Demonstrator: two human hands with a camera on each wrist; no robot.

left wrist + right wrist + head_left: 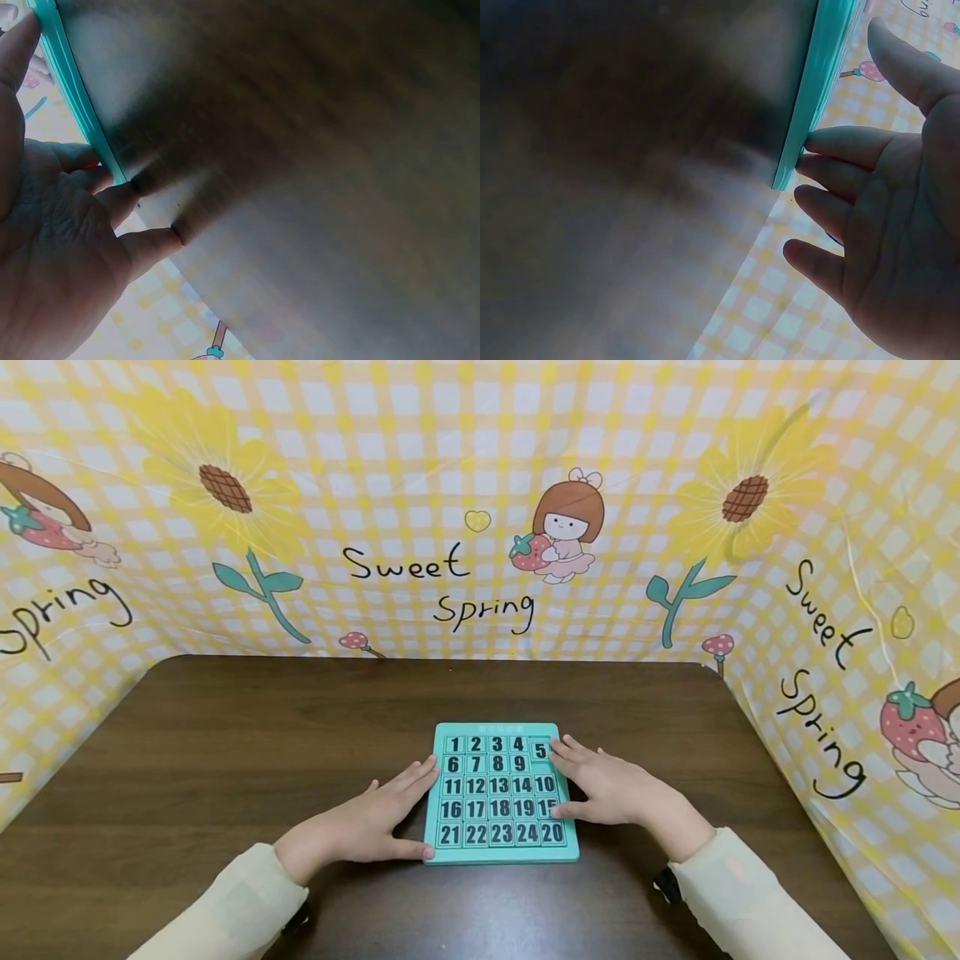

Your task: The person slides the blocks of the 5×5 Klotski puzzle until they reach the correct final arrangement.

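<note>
A teal number slide puzzle lies flat on the table, its tiles numbered in rows. Tile 5 sits a little lower than tiles 1 to 4, with a small gap under it. Along the puzzle's left edge rest the fingertips of my left hand, the thumb at the lower left corner. My right hand is at the right edge, index fingertip beside tile 5 and thumb over tile 15. In the left wrist view, the left hand's fingers extend beside the teal side. The right wrist view shows spread, fairly straight fingers.
The brown wooden table extends around the puzzle. A yellow checked cloth with flowers and "Sweet Spring" lettering stands behind the table and along both sides.
</note>
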